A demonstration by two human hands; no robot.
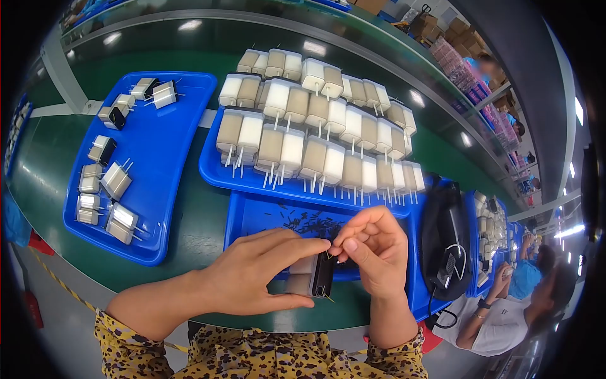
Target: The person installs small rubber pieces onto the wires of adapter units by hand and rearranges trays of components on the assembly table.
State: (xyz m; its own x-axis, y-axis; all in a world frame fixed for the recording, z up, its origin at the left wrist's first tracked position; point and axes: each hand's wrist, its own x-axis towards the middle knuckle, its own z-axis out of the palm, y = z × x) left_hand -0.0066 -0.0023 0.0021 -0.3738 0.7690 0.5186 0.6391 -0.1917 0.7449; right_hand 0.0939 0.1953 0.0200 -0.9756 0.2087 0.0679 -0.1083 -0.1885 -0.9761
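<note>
My left hand (262, 268) is closed around a pale, boxy twin block (300, 282) with a black end face (324, 276). Thin yellowish wires stick out of the block at its upper and lower corners. At the upper corner, the thumb and forefinger of my right hand (377, 251) pinch together beside a wire. Whatever lies between those fingertips is too small to make out. Behind both hands, a blue tray (243, 218) holds many small black tube-like pieces (309, 222).
Rows of white and beige blocks (297, 104) with pins fill a raised blue tray (211, 161). Several loose blocks (117, 180) lie in the left tray (148, 246). A black bag-like item with a cable (445, 243) stands at right. Beyond it sits a person in white (499, 328).
</note>
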